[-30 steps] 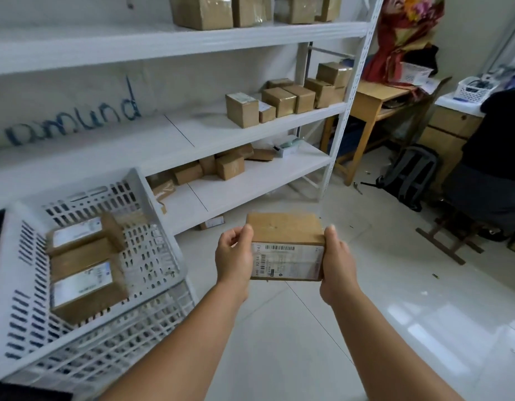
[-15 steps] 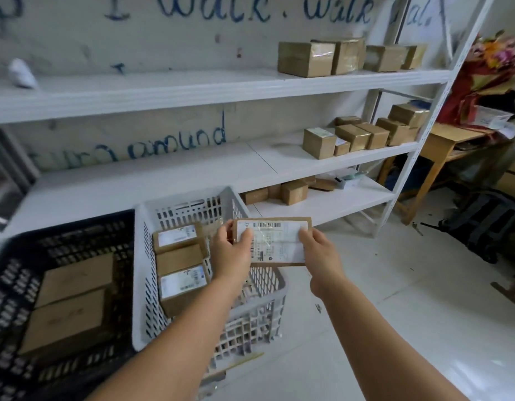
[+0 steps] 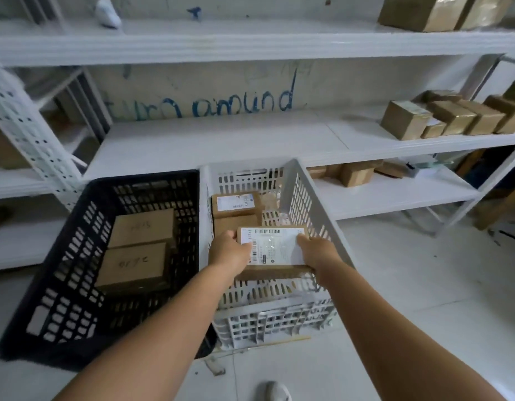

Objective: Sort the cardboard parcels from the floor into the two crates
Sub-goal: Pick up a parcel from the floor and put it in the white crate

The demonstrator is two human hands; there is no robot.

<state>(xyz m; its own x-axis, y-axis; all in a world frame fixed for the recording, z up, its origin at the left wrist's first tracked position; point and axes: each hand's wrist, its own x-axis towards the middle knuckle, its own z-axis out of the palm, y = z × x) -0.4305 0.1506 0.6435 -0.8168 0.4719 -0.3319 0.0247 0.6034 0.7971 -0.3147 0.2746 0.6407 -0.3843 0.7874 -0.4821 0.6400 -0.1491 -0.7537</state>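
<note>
I hold a cardboard parcel (image 3: 275, 250) with a white barcode label facing up, low inside the white crate (image 3: 301, 198). My left hand (image 3: 230, 251) grips its left end and my right hand (image 3: 317, 250) grips its right end. Behind it in the same crate lie two labelled parcels (image 3: 236, 206), one partly hidden by the held one. The black crate (image 3: 76, 227) stands to the left, touching the white one, with two plain brown parcels (image 3: 137, 250) lying flat in it.
White metal shelving (image 3: 221, 140) runs behind both crates, its post (image 3: 27, 125) at the left. Several cardboard boxes (image 3: 447, 117) sit on the right of the middle shelf, others on the top and low shelves. White tiled floor (image 3: 409, 285) spreads to the right. A shoe tip (image 3: 275, 392) shows below.
The view swung left and down onto the crates. Both hands lowered the labelled parcel from above the white crate's rim down into it, label now up.
</note>
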